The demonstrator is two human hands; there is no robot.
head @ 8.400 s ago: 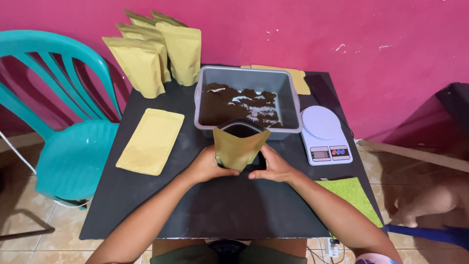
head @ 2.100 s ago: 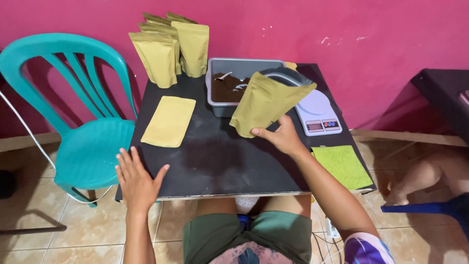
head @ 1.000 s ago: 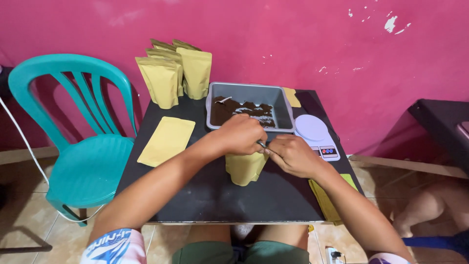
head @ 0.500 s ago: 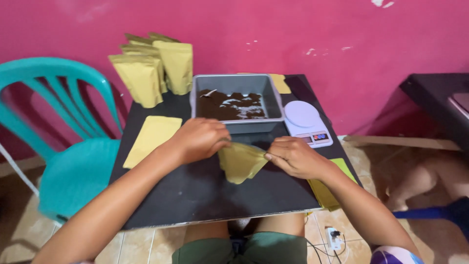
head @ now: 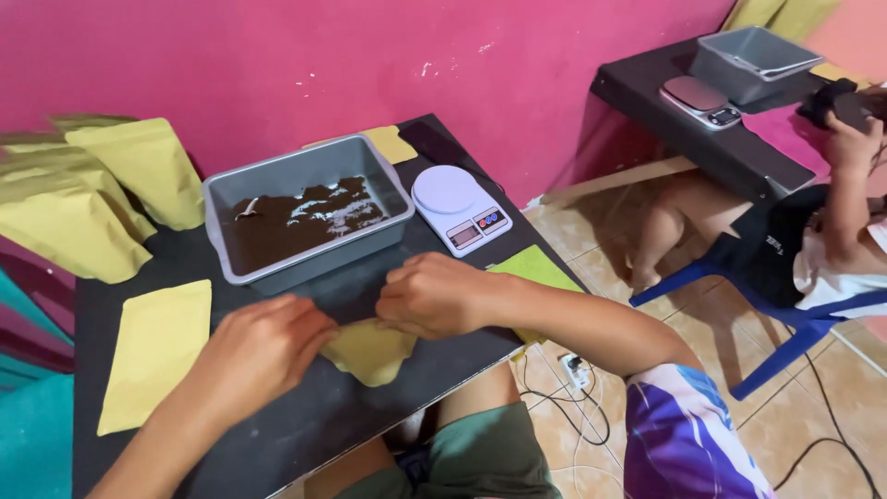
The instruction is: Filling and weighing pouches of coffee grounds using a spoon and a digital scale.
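Note:
A small mustard-yellow pouch (head: 370, 354) lies on the black table (head: 305, 420) near its front edge. My left hand (head: 263, 349) grips its left top corner and my right hand (head: 430, 296) pinches its right top edge, so most of the pouch mouth is hidden. Just behind my hands stands a grey tub (head: 305, 214) holding dark brown powder with a spoon in it. A white kitchen scale (head: 459, 208) sits to the right of the tub.
Several filled yellow pouches (head: 92, 203) stand at the back left; flat pouches (head: 152, 351) lie at left. A green sheet (head: 536, 268) lies by my right wrist. Another person (head: 822, 222) sits at a second table (head: 702, 129) at right. Cables (head: 577, 374) trail on the tiled floor.
The pouch has gone from upright between my hands to lying low on the table, both hands still on its top edge. The view has swung to the right.

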